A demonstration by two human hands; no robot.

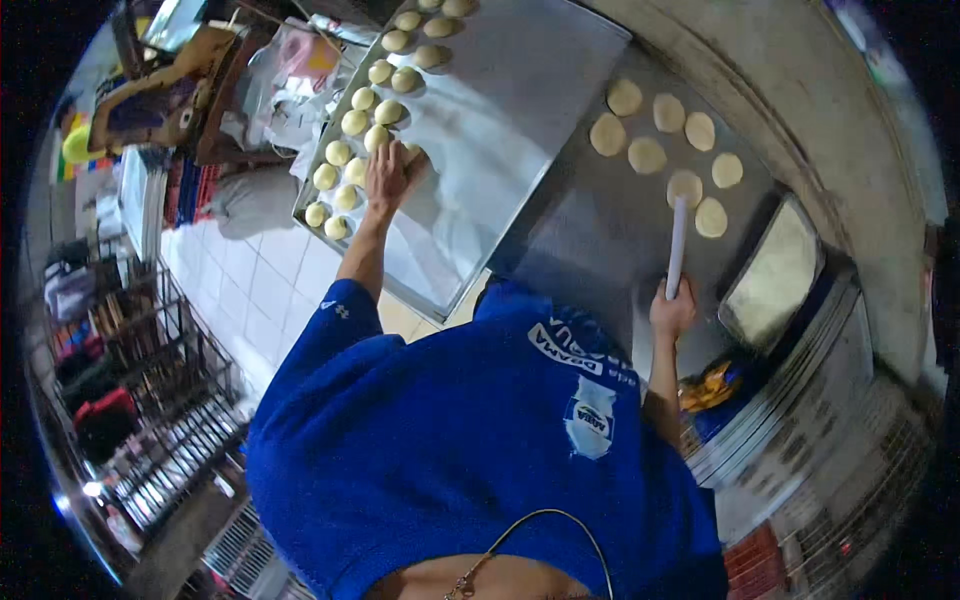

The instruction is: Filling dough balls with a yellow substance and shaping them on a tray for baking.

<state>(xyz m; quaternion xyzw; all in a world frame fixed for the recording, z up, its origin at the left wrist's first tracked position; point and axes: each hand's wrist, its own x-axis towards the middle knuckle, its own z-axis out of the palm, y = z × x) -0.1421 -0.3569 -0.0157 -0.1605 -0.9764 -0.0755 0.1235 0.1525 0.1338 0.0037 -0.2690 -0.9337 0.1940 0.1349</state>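
Observation:
Rows of pale round dough balls (354,122) sit along the left side of a large metal tray (490,120). My left hand (386,178) reaches among them, its fingers bent and closed around a dough ball (410,152) that shows only in part. On the metal worktop to the right lie several flattened dough rounds (646,155). My right hand (674,306) grips the near end of a slim white rolling pin (677,245). Its far end lies over one flattened round (685,187), partly covering it.
A rectangular pan (772,275) with a pale floury inside stands right of the worktop. The tray's raised rim (545,185) borders the worktop. Beyond the tray's left edge are plastic bags (290,75) and a white tiled floor (240,285). Dark metal racks (190,440) stand at far left.

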